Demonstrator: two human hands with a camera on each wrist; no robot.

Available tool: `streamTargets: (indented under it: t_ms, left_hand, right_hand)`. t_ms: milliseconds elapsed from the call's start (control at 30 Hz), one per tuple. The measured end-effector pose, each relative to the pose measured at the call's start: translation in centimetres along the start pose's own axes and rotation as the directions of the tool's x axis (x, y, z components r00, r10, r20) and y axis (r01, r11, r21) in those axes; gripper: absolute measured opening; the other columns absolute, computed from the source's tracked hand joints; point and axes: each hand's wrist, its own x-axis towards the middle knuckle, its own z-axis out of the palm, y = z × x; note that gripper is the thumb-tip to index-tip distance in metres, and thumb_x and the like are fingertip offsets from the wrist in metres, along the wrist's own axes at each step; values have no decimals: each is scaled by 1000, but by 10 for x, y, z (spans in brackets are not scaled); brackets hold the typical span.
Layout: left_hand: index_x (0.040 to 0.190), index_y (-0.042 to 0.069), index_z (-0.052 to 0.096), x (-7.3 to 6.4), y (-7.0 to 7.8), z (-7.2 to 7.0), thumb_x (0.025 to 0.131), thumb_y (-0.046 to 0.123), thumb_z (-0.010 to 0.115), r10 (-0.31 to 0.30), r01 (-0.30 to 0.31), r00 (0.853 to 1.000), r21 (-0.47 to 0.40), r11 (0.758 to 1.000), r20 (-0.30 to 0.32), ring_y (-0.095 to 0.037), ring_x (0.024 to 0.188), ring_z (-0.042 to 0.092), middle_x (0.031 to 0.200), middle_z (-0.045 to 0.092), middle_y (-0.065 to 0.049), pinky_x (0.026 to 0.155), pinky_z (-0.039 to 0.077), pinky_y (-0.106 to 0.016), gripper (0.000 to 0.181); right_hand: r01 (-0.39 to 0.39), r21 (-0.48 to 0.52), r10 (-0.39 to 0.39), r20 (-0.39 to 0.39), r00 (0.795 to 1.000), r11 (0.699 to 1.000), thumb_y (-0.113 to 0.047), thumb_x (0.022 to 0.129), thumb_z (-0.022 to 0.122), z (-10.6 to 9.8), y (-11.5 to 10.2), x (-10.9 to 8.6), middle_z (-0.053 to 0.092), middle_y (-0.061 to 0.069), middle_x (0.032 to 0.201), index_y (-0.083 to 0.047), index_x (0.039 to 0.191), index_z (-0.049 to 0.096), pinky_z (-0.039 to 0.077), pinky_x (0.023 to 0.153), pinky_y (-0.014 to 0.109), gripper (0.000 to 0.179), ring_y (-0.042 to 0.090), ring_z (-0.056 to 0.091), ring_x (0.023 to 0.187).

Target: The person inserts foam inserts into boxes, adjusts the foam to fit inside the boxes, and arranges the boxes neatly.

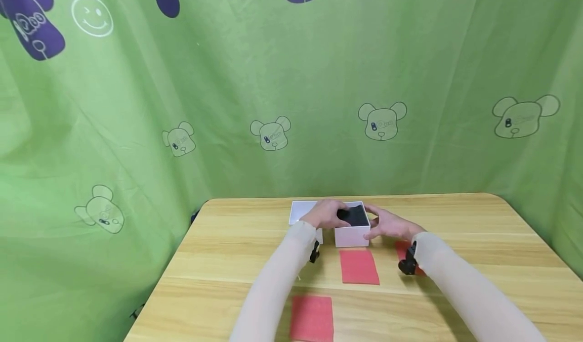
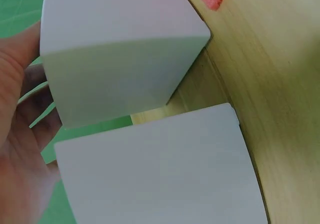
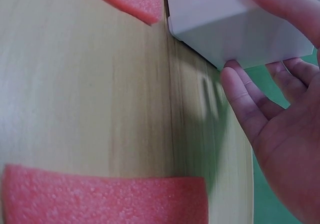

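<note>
A white open-top box [image 1: 352,236] stands near the far edge of the table, with a soft-looking black piece [image 1: 356,216] in its opening. My left hand [image 1: 325,214] reaches over the box's left rim, thumb and fingers at either side of the black piece's left part. In the left wrist view those fingertips are hidden beyond the rim. Around the box's right side, my right hand [image 1: 388,224] holds it, thumb at the front and fingers along the side and back. A second white box or lid [image 2: 165,174] sits just left of it, partly behind my left hand.
One red foam sheet [image 1: 359,267] lies in front of the box, and another red foam sheet [image 1: 311,318] lies nearer me. A third red sheet [image 3: 107,196] is beneath my right wrist. The wooden table [image 1: 218,266] ends at a green curtain [image 1: 319,165].
</note>
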Motion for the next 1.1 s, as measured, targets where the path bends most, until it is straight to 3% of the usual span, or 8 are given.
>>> streamTargets:
  t_ms: [267,500,700,900,1100]
  left_hand:
    - [125,18,62,-7,-3,-8,80,39,74,-26,27,999,-25,999,37,-6,98,53,119,61,6,86,42,-20,50]
    - [124,18,62,-6,-4,-7,81,37,74,-6,4,998,33,999,64,-7,94,53,114,62,6,85,42,-21,48]
    - [128,14,59,-10,-7,-5,85,32,71,4,-1,999,-91,996,33,-10,108,53,124,59,2,93,41,-22,49]
    - [137,12,50,-34,-21,-12,87,33,67,-17,8,999,-259,966,-34,-14,128,43,138,50,0,104,33,-27,57]
    - [140,6,45,-64,-43,-21,88,31,66,-4,-21,996,-282,959,-86,-21,132,38,142,45,-7,109,28,-32,61]
  right_hand:
    - [-9,17,9,-12,1000,1000,-7,72,81,1,1,-2,17,27,151,-2,151,6,26,103,60,109,39,49,117]
    - [-12,-9,12,-9,1000,1000,-12,72,81,3,3,1,23,27,149,-3,151,6,27,103,60,109,36,51,116]
    - [-18,-19,18,-24,1000,1000,-12,73,81,2,1,0,13,25,153,-2,151,5,27,103,59,110,37,50,117]
    - [-17,-30,15,-39,999,999,-9,74,80,3,-1,-2,8,25,153,0,151,4,25,104,60,108,42,45,121]
    - [-4,-69,1,-56,998,998,-10,74,80,4,-4,-3,7,27,153,2,150,6,27,103,60,107,44,43,122]
